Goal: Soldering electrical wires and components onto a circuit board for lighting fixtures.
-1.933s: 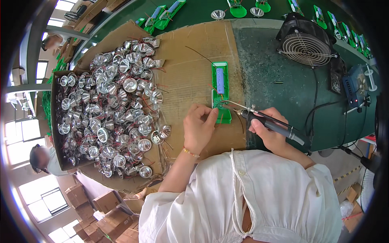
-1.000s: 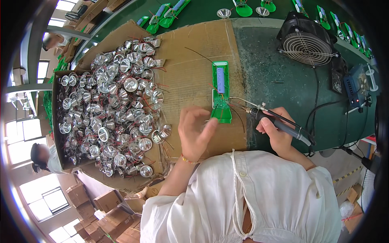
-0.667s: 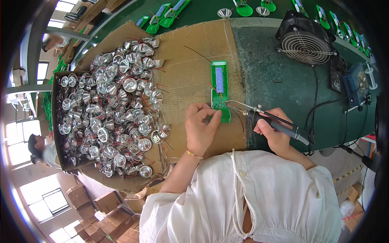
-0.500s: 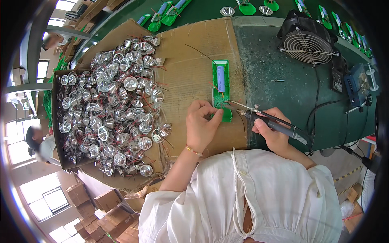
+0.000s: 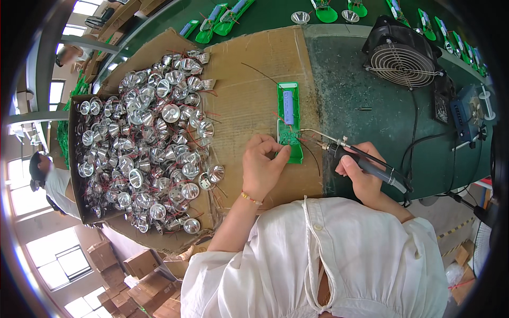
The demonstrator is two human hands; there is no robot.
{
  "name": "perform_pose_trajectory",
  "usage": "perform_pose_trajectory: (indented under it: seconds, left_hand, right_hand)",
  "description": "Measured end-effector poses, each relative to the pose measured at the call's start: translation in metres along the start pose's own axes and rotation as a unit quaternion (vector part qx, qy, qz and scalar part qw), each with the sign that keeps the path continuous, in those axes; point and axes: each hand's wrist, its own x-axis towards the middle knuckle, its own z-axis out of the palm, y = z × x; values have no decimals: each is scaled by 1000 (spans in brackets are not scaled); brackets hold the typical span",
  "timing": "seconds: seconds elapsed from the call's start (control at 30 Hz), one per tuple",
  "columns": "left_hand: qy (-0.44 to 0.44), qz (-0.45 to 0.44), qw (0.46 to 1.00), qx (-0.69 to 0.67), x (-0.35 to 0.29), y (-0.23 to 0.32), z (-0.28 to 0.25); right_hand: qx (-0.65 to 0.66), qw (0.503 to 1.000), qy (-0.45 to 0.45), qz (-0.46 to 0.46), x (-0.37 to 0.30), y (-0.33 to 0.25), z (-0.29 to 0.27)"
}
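A green plastic lamp housing (image 5: 297, 153) lies lengthwise on cardboard before me, holding a purple cylindrical battery (image 5: 288, 107) and a small green circuit board (image 5: 287, 137) with thin wires. My left hand (image 5: 265, 167) is at the housing's lower left edge, thumb and forefinger pinched together by the board; whatever is between them is hidden. My right hand (image 5: 362, 170) grips a black soldering iron (image 5: 366, 168) with a thin solder-feed tube (image 5: 320, 132) mounted along it. Its front end points left, at the board's right side; whether it touches cannot be told.
Left of the housing, a cardboard box (image 5: 75, 159) overflows with shiny reflectors (image 5: 135, 178) with red wires. At right stand a black fan (image 5: 402, 61) and a blue solder-feeder unit (image 5: 466, 112), its cable crossing the green mat (image 5: 344, 79). More green housings (image 5: 229, 20) line the back.
The soldering iron and my right hand have shifted slightly right, and the tip has drawn back from the board. My left hand stays almost in place. A person at far left has moved.
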Motion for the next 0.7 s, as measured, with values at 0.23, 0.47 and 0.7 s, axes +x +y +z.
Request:
perform_pose_trajectory:
  seconds: [0.23,0.47,0.7]
  left_hand:
    - [-2,24,999,22,1,5,-3]
    - [-28,-5,999,19,-3,7,-19]
    - [-49,79,981,172,132,33,-4]
  right_hand:
    - [-14,1000,11,-7,3,1,-3]
    - [-12,996,82,-21,10,3,-22]
    - [25,994,103,11,20,12,-28]
